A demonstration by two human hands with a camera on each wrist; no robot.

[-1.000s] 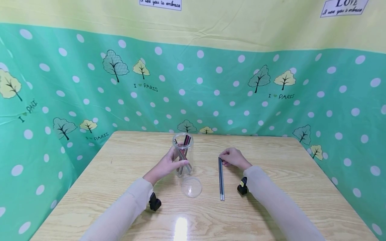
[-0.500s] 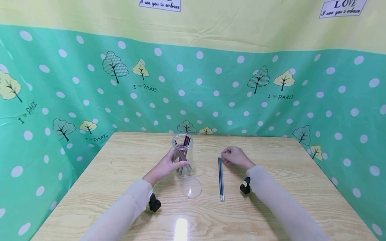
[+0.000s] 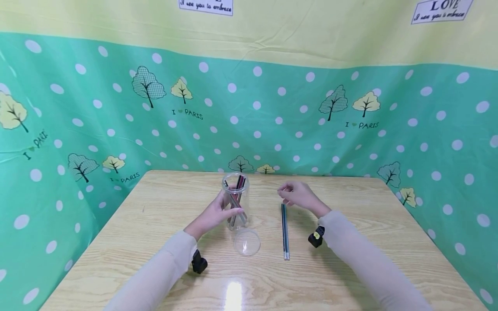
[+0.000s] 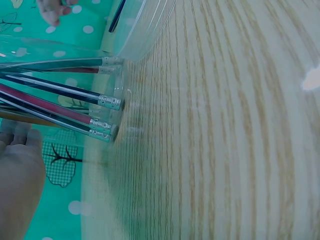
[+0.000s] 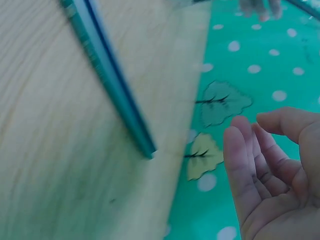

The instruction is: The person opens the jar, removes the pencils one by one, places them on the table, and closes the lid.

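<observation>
My left hand [image 3: 216, 212] grips a clear round jar [image 3: 245, 199] standing upright on the table. Several pencils [image 4: 75, 91] lean inside it, eraser ends down, in teal, red and dark colours. To the jar's right, pencils [image 3: 285, 233] lie side by side on the wood, their silvery ends toward me. Over their far end hovers my right hand [image 3: 298, 195], fingers loosely bent, thumb and fingertips apart and nothing between them. A clear round lid [image 3: 247, 242] lies flat in front of the jar.
The light wooden table [image 3: 155, 224] ends at a green polka-dot curtain [image 3: 218, 108] behind and on both sides. Each wrist carries a small black camera, the left camera [image 3: 199, 261] close above the wood.
My right hand has let go of the far end of the pencils, drawn off to the right, then risen and shifted slightly left. My left hand and the jar stay put.
</observation>
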